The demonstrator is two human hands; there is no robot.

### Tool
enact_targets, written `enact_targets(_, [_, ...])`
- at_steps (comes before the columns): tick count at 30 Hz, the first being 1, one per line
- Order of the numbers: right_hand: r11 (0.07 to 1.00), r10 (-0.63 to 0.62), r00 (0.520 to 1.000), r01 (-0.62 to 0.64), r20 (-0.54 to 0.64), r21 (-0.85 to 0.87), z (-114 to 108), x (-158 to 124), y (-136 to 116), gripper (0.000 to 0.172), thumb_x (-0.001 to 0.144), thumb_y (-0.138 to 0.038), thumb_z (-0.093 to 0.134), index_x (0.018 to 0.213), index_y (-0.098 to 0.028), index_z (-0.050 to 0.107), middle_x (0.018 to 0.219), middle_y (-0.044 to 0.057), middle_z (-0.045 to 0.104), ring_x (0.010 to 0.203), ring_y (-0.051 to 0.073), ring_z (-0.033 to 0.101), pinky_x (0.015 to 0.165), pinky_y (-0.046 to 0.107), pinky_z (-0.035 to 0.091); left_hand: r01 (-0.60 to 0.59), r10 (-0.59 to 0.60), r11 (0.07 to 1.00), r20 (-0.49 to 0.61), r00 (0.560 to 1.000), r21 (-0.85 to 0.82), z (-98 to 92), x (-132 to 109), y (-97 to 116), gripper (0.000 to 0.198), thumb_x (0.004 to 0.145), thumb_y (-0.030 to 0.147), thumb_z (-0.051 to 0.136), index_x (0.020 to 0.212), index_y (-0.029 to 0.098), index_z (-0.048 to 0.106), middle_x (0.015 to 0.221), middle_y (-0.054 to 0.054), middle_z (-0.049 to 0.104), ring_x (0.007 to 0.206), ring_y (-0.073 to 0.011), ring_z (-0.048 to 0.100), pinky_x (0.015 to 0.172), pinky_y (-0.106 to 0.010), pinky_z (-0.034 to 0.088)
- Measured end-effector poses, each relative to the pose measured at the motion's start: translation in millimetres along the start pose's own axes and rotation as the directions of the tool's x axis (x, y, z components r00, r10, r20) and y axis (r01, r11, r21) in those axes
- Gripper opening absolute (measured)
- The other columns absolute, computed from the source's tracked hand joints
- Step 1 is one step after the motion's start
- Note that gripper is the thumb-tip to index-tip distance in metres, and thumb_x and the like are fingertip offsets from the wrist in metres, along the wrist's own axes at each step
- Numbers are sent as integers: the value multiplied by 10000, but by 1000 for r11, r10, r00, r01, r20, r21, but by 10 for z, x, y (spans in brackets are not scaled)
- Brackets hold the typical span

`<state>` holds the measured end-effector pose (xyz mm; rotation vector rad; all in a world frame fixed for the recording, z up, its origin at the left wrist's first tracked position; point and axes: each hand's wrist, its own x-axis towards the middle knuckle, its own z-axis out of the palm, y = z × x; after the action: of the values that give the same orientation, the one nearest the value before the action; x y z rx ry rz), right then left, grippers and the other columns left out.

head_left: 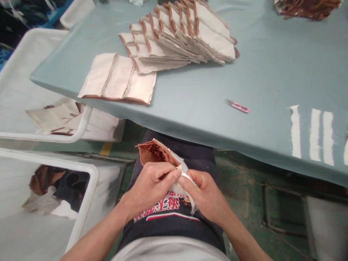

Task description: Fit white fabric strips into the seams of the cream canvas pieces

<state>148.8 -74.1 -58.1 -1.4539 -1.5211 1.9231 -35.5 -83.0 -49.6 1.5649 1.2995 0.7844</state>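
A sewn fabric pouch [146, 156], brown inside with a pale outer side, is held over my lap. Its open end faces the table. My left hand [153, 183] pinches the pouch near its edge between thumb and fingers. Close beside it, my right hand [205, 194] is closed on a white cloth strip [191, 180] that runs along the pouch's edge. The fingertips of both hands nearly meet there. Whether the strip is joined to the pouch I cannot tell. Part of the pouch is hidden behind my hands.
On the blue-green table [261, 65] lie a fanned row of cream panels [185, 32], one flat panel [116, 79], pink thread snips [237, 106], several white strips [315, 134] and a brown bundle [307, 9]. White bins [89, 125] with fabric stand at left. A metal frame [282, 188] is at right.
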Motion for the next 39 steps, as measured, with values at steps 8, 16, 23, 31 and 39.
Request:
enact_targets(8, [994,58,998,-56,-29,91,179,-160,8,470,967,-510,489,601,-219,447,575,-31,431,556,116,374,532,264,299,231,-253,953,-95,963,-196,180,-168,-11,437,933,304,639,548,140,513,534,36,459,525,-70,407,538,-217,267])
enact_targets(16, [958,-39,999,26,37,285,295,-118,191,542,970,-597,487,595,-208,523,520,-23,492,478,101,386,493,240,305,475,-599,334,206,774,-814,448,-235,-133,528,712,612,835,621,148,599,459,15,553,391,-90,445,412,-197,325])
enact_targets(23, [938,-155,987,162,-46,307,302,-121,248,583,1002,-621,478,583,-217,488,492,-32,473,467,102,373,503,238,338,436,-629,173,242,739,-883,475,-174,-36,477,620,510,920,615,125,638,500,15,581,403,-87,508,400,-176,383])
enact_targets(31, [932,-227,972,236,-66,274,321,-144,334,582,1033,-614,463,611,-214,488,498,-37,474,459,96,384,488,232,332,418,-642,106,259,722,-902,475,-176,-17,437,595,461,938,603,128,656,494,8,609,391,-107,542,390,-190,415])
enact_targets(39, [922,-288,950,310,-124,231,330,-32,317,573,1032,-616,456,612,-226,463,504,-34,486,461,102,396,477,238,333,358,-608,166,190,771,-919,478,-112,-25,491,575,505,965,640,121,667,515,6,623,407,-94,537,401,-176,417])
